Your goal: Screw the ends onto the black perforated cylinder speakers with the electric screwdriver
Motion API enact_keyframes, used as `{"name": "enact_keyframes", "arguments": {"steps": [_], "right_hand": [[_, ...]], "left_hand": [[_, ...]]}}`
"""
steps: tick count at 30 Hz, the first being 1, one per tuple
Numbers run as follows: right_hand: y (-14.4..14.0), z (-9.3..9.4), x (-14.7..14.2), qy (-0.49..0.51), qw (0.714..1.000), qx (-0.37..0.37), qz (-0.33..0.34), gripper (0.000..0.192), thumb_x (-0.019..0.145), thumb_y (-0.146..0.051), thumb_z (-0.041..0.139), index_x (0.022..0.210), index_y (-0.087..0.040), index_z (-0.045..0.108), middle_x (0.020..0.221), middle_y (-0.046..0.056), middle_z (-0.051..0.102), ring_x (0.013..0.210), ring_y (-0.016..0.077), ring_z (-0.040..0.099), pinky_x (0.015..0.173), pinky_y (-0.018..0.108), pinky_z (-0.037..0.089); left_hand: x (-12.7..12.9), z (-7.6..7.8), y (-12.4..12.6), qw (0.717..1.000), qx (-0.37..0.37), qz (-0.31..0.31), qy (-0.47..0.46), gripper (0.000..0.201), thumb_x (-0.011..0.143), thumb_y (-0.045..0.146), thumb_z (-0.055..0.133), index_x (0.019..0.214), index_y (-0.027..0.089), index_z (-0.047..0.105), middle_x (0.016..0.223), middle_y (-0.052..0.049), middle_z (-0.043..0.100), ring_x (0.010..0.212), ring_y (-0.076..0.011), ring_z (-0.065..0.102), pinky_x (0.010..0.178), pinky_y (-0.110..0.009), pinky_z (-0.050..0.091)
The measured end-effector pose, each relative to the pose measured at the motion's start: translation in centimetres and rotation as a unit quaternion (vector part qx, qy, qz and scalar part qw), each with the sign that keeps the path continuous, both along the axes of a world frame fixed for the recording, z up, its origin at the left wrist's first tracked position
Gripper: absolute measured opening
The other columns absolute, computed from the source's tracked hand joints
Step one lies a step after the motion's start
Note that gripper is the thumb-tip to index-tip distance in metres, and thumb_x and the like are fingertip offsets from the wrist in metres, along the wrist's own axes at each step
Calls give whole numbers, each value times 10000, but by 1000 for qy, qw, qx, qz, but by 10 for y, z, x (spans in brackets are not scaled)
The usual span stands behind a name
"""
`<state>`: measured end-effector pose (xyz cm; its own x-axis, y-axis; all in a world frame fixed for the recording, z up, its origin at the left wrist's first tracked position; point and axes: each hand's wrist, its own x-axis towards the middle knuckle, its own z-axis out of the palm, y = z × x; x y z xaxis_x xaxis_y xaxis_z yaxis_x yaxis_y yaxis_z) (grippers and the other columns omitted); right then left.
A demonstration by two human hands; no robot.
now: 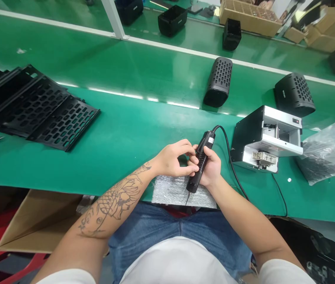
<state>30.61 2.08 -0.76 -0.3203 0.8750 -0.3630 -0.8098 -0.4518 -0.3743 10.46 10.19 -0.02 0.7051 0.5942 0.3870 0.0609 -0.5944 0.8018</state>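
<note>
My right hand (212, 167) grips a black electric screwdriver (200, 162) around its body, bit pointing down toward a grey foam pad (173, 192) at the table's near edge. My left hand (175, 159) rests its fingertips against the screwdriver's side, thumb and fingers pinched there. The tool's black cable (229, 152) loops right and toward me over the green table (126, 134). Whether the left fingers hold a small part is hidden.
A black-and-silver screw feeder box (266, 138) stands just right of my hands. Perforated black panels (37, 108) are stacked at left. Black mesh housings (219, 81) (294, 94) lie beyond, a plastic bag (330, 152) at right, a cardboard box (37, 221) below the table.
</note>
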Motion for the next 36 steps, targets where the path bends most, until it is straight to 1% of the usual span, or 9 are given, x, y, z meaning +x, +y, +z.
{"name": "enact_keyframes", "arguments": {"steps": [4, 8, 13, 19, 24, 28, 31, 36], "right_hand": [[0, 0, -2, -4, 1000, -9, -2, 274, 1054, -527, 793, 1168, -288, 722, 713, -85, 611, 580, 181, 632, 488, 300, 643], [0, 0, -2, -15, 1000, 2, -8, 268, 1038, -517, 800, 1149, -285, 725, 716, -69, 641, 588, 190, 643, 474, 300, 639], [0, -2, -2, -23, 1000, 11, -9, 269, 1010, -494, 825, 1140, -273, 743, 713, -59, 682, 579, 185, 645, 484, 309, 657], [0, -4, -2, -23, 1000, 10, -8, 276, 1013, -493, 828, 1161, -273, 752, 719, -61, 696, 570, 182, 664, 499, 304, 656], [1, -3, -1, -17, 1000, 12, -8, 297, 980, -494, 861, 1150, -275, 757, 717, -64, 685, 567, 174, 646, 500, 298, 654], [1, -4, 0, -20, 1000, 19, -4, 306, 977, -501, 862, 1159, -282, 752, 729, -64, 685, 596, 184, 661, 534, 329, 698], [1, -6, 1, -22, 1000, 20, 0, 326, 970, -512, 867, 1170, -283, 749, 735, -66, 685, 588, 187, 656, 540, 354, 718], [1, -5, 0, -1, 1000, -11, -6, 317, 962, -487, 865, 1171, -277, 750, 739, -63, 699, 569, 182, 644, 550, 367, 732]], "left_hand": [[0, 0, 0, 1000, -4, -1, -7, 253, 975, 389, 959, 1130, 243, 822, 1180, -74, 824, 1106, -268, 860, 1042, -403, 736], [0, 1, 0, 1000, -5, -4, 6, 243, 962, 376, 950, 1114, 241, 816, 1180, -73, 818, 1042, -254, 840, 997, -398, 731], [1, 0, 1, 1000, -11, -6, 15, 213, 950, 344, 933, 1086, 247, 801, 1136, -62, 823, 1032, -258, 833, 977, -398, 724], [2, -3, 2, 1000, -4, -11, -17, 80, 1021, 291, 819, 1078, 241, 794, 1118, -70, 846, 996, -243, 838, 952, -389, 722], [3, -4, 2, 1000, -3, -8, -18, 106, 1022, 308, 843, 1097, 244, 802, 1140, -72, 842, 1011, -246, 835, 986, -396, 724], [2, -3, 2, 1000, -6, -11, -10, 184, 1007, 373, 895, 1102, 245, 801, 1152, -77, 835, 1035, -256, 825, 985, -403, 718], [2, -3, 2, 1000, -11, -12, 1, 198, 992, 372, 902, 1108, 245, 803, 1165, -77, 833, 1033, -255, 824, 988, -405, 715], [2, -2, 2, 1000, -16, -10, 9, 201, 985, 371, 906, 1101, 247, 799, 1183, -77, 837, 1028, -251, 829, 985, -402, 718]]}}
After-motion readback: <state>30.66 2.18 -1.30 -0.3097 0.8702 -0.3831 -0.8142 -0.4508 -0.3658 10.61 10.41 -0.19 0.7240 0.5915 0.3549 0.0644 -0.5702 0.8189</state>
